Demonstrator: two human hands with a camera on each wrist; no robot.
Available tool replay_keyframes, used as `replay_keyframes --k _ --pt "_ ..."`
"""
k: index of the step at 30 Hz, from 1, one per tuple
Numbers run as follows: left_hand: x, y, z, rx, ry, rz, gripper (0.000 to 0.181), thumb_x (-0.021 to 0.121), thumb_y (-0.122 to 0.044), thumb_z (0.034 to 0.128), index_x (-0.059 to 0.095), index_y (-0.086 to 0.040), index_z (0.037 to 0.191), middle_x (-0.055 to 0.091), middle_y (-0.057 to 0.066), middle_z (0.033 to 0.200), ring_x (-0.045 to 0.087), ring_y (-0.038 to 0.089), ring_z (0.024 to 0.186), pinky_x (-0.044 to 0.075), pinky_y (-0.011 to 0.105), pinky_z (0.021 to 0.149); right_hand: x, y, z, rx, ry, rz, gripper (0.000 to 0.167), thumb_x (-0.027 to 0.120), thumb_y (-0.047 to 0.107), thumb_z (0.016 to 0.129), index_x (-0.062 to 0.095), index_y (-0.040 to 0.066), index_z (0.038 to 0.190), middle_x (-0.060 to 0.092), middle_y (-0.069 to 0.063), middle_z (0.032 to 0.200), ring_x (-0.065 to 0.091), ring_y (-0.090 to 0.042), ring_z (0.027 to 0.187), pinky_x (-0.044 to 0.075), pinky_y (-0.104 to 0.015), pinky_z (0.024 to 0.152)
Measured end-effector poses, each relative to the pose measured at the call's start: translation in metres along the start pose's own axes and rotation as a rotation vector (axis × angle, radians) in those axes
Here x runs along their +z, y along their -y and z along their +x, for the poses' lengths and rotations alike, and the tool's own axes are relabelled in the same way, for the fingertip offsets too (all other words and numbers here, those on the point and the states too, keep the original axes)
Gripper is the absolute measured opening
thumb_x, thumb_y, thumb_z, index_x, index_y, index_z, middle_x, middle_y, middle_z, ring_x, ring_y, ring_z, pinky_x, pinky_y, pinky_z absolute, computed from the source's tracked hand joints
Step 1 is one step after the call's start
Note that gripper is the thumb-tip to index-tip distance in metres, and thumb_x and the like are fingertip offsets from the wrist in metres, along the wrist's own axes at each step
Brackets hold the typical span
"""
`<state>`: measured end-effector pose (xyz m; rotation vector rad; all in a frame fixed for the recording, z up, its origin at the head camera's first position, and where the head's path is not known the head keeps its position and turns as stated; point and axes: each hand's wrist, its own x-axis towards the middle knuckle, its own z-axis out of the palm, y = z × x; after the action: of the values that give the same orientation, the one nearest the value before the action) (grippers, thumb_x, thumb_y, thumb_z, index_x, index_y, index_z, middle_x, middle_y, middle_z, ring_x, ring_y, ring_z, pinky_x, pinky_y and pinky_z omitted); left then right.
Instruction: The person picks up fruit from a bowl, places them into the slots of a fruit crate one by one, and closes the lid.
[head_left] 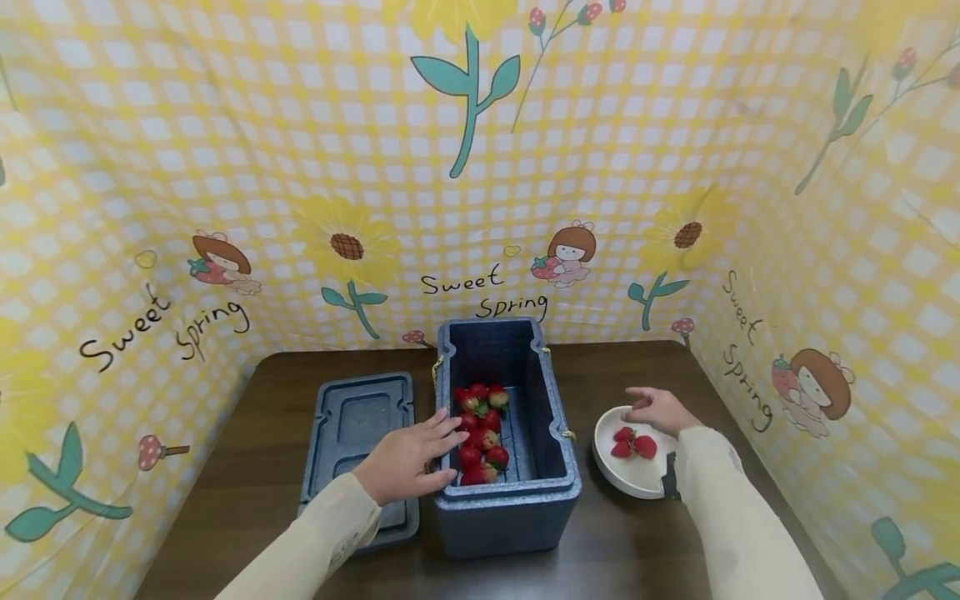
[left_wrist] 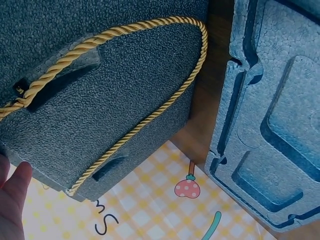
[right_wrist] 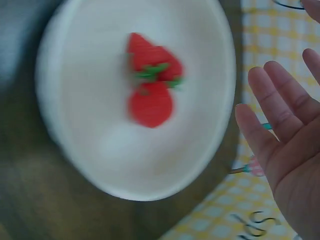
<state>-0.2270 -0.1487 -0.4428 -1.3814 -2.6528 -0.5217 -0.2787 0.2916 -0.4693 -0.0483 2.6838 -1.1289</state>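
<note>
A blue-grey foam box [head_left: 506,521] stands uncovered, with several strawberries [head_left: 483,439] along its left side. My left hand [head_left: 408,458] rests on the box's left rim, fingers spread; the left wrist view shows its fingertips at the box [left_wrist: 125,75] edge. To the right, a white bowl [head_left: 611,479] holds three strawberries [head_left: 645,447]. My right hand [head_left: 660,411] is over the bowl's far right edge. In the right wrist view that hand [right_wrist: 295,135] has relaxed, parted fingers with nothing in them, beside the bowl [right_wrist: 115,170] and its strawberries [right_wrist: 151,105].
The box's lid [head_left: 367,417] lies on the dark wooden table [head_left: 277,433], left of the box. Gold rope handles [left_wrist: 150,117] hang on the box's side. A yellow checked cloth [head_left: 300,125] covers the walls behind and at both sides.
</note>
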Motion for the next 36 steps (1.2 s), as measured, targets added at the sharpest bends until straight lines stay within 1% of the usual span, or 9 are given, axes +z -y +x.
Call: replay_keyframes --k 4,7,12,17,20,23,27,31,36 --pt "0.000 0.000 0.001 0.007 -0.015 -0.003 0.050 0.056 -0.036 0.0936 0.057 -0.005 0.133 0.051 0.014 0.139 0.044 0.034 0.130 0.049 0.046 0.092 0.017 -0.021 -0.007 0.061 0.003 0.056 0.058 0.069 0.013 0.081 0.049 -0.011 0.131 0.063 -0.028 0.108 0.063 -0.036 0.096 0.052 -0.044 0.082" --pt "0.000 0.000 0.002 -0.002 -0.019 -0.007 0.049 0.057 -0.034 0.0923 0.057 -0.006 0.133 0.050 0.013 0.139 0.043 0.033 0.131 0.047 0.046 0.094 0.027 -0.034 -0.009 0.077 0.002 0.123 0.056 0.069 0.008 0.079 0.051 -0.011 0.128 0.065 -0.026 0.103 0.063 -0.029 0.084 0.051 -0.035 0.068" --pt "-0.004 0.001 0.003 -0.018 -0.015 -0.003 0.050 0.058 -0.033 0.0915 0.057 -0.007 0.134 0.049 0.012 0.141 0.042 0.032 0.132 0.045 0.047 0.096 0.040 -0.050 -0.006 0.005 0.002 0.159 0.045 0.068 0.002 0.077 0.057 -0.012 0.118 0.068 -0.022 0.091 0.055 -0.020 0.068 0.037 -0.027 0.051" --pt "-0.004 0.000 0.004 -0.016 -0.039 -0.006 0.049 0.060 -0.032 0.0905 0.058 -0.007 0.133 0.051 0.012 0.139 0.043 0.033 0.131 0.048 0.046 0.093 0.051 -0.059 -0.004 -0.072 -0.032 0.148 0.038 0.068 -0.001 0.077 0.060 -0.015 0.111 0.068 -0.024 0.091 0.055 -0.017 0.073 0.040 -0.026 0.059" --pt "0.002 -0.002 0.001 -0.017 -0.022 -0.012 0.048 0.059 -0.031 0.0915 0.058 -0.006 0.133 0.051 0.013 0.139 0.043 0.033 0.130 0.049 0.046 0.092 0.060 -0.064 -0.007 -0.094 -0.041 0.123 0.038 0.067 -0.004 0.074 0.061 -0.015 0.109 0.068 -0.024 0.092 0.060 -0.021 0.081 0.044 -0.023 0.068" --pt "0.006 -0.004 -0.004 -0.025 -0.007 -0.023 0.048 0.059 -0.030 0.0913 0.057 -0.005 0.133 0.050 0.013 0.140 0.043 0.033 0.130 0.048 0.046 0.093 0.071 -0.068 -0.009 -0.082 -0.022 0.151 0.043 0.067 -0.008 0.071 0.057 -0.019 0.112 0.068 -0.024 0.093 0.063 -0.028 0.087 0.046 -0.021 0.070" --pt "0.005 -0.004 -0.004 -0.038 -0.013 -0.022 0.049 0.059 -0.031 0.0909 0.058 -0.005 0.132 0.051 0.012 0.139 0.043 0.033 0.131 0.046 0.048 0.095 0.080 -0.064 -0.008 -0.040 -0.046 0.167 0.051 0.067 -0.008 0.069 0.054 -0.020 0.116 0.068 -0.025 0.093 0.062 -0.031 0.087 0.046 -0.023 0.068" --pt "0.002 -0.003 -0.002 -0.044 -0.007 -0.023 0.049 0.058 -0.032 0.0913 0.057 -0.006 0.133 0.050 0.012 0.140 0.043 0.032 0.131 0.045 0.048 0.097 0.085 -0.058 -0.004 -0.006 -0.103 0.040 0.049 0.071 -0.003 0.068 0.060 -0.014 0.114 0.069 -0.021 0.092 0.060 -0.028 0.084 0.045 -0.028 0.070" --pt "0.001 -0.001 -0.001 -0.040 -0.008 -0.015 0.049 0.059 -0.031 0.0906 0.058 -0.006 0.133 0.050 0.012 0.140 0.043 0.032 0.131 0.045 0.047 0.096 0.092 -0.058 0.004 -0.042 -0.121 -0.090 0.041 0.068 0.001 0.070 0.066 -0.008 0.110 0.070 -0.015 0.089 0.058 -0.024 0.080 0.046 -0.029 0.071"
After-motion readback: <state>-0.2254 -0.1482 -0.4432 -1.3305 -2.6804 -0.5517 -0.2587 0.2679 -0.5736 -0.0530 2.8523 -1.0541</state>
